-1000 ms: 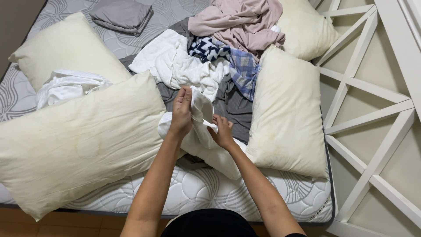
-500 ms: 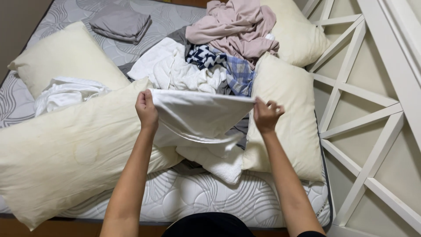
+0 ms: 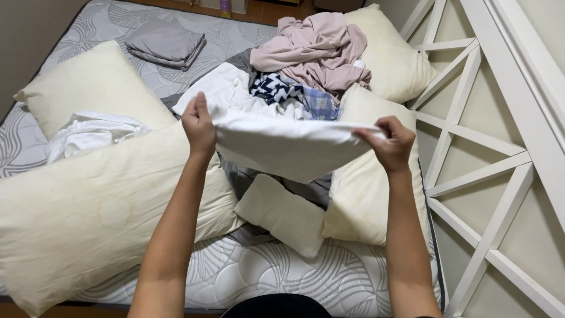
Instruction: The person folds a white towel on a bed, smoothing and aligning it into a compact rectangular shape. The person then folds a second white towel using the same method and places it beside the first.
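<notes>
A white cloth point(image 3: 282, 144) is stretched out in the air above a bed. My left hand point(image 3: 199, 125) pinches its left upper corner and my right hand point(image 3: 388, 141) pinches its right upper corner, so it hangs in a shallow curve between them. Below the cloth a small cream folded piece point(image 3: 281, 213) lies on the mattress point(image 3: 276, 277). Behind the cloth sits a heap of laundry: a pink garment point(image 3: 315, 50), a dark blue and white patterned piece point(image 3: 275, 88) and a light blue checked piece point(image 3: 321, 105).
Cream pillows lie around: a big one at front left point(image 3: 88, 206), one at back left point(image 3: 91, 88), one on the right point(image 3: 365, 200), one at back right point(image 3: 388, 59). A folded grey sheet point(image 3: 166, 42) and crumpled white fabric point(image 3: 88, 132) lie left. A white crossed-slat frame point(image 3: 488, 171) borders the bed's right side.
Both hands have lifted the white cloth off the pile and pulled apart, spreading it wide in the air. The small cream folded piece underneath has come into view.
</notes>
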